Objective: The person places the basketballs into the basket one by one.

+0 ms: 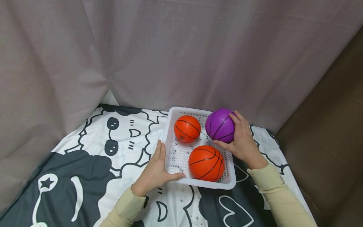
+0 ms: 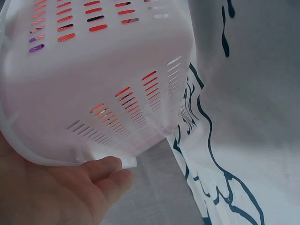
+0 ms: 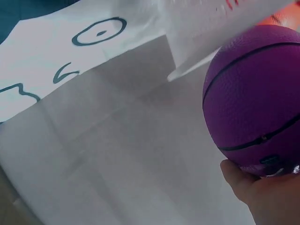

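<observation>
My right hand (image 1: 244,145) grips a purple toy basketball (image 1: 220,125) from its right side, thumb low and fingers around the far side. The ball sits over the right back part of a white plastic basket (image 1: 198,183); in the right wrist view the purple ball (image 3: 255,98) overlaps the basket's rim. My left hand (image 1: 154,168) rests against the basket's front left corner, fingers straight along the left side and thumb over the front rim. Inside are a small orange basketball (image 1: 187,129) at the back left and a larger orange basketball (image 1: 206,163) at the front right.
The basket stands on a black and white patterned cloth (image 1: 127,173) with cartoon drawings. A grey curtain (image 1: 181,53) hangs right behind it. At the right is a brown surface (image 1: 326,142). Slots pierce the basket's wall (image 2: 117,84) in the left wrist view.
</observation>
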### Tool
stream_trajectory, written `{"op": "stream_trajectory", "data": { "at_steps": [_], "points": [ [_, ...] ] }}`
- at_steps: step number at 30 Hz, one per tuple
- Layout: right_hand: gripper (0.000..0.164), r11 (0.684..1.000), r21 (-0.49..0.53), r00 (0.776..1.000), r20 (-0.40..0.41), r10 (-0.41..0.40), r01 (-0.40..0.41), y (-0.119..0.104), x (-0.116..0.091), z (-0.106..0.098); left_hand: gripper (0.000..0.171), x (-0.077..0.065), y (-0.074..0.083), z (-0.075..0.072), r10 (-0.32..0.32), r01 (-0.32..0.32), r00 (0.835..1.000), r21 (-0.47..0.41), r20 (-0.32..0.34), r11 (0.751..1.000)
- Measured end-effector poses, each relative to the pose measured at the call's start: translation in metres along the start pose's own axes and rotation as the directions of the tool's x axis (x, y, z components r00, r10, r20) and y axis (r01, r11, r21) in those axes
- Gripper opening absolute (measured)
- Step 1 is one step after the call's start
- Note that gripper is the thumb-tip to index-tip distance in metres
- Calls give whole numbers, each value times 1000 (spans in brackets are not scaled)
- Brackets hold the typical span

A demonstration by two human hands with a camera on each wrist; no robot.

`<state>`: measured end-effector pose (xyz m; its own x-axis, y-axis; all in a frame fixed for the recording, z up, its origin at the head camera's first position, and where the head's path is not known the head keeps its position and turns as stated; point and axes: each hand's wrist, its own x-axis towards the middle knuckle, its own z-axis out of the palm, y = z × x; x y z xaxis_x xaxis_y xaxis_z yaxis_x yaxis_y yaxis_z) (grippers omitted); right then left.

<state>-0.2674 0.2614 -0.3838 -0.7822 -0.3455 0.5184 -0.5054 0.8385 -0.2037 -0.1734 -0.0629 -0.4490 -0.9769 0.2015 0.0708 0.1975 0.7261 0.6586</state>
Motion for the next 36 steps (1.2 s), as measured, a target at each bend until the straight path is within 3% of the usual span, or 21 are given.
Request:
{"op": "stream_trajectory", "data": {
  "at_steps": [6,12,17,25,34,36],
  "points": [
    [120,999,-27,996,77,-44,46,-11,-2,10,138,0,2,0,7,-7,1000,-3,-5,1000],
    [113,998,-22,985,160,60,-57,-19,-3,10,136,-1,4,0,9,-9,1000,-12,-2,1000],
    [97,989,-10,969,202,144,-145,-18,-5,5,136,-1,7,1,13,-13,1000,-14,1,1000],
    [74,988,-38,969,192,157,-153,-2,-16,3,137,-3,9,-3,-6,6,1000,-6,20,1000],
    [69,980,-109,970,157,183,-167,7,-23,5,136,-3,8,-1,-4,5,1000,-37,24,999],
    [66,985,-97,978,141,154,-141,6,-22,5,137,-2,9,0,-3,4,1000,-36,29,999]
  ]
}}
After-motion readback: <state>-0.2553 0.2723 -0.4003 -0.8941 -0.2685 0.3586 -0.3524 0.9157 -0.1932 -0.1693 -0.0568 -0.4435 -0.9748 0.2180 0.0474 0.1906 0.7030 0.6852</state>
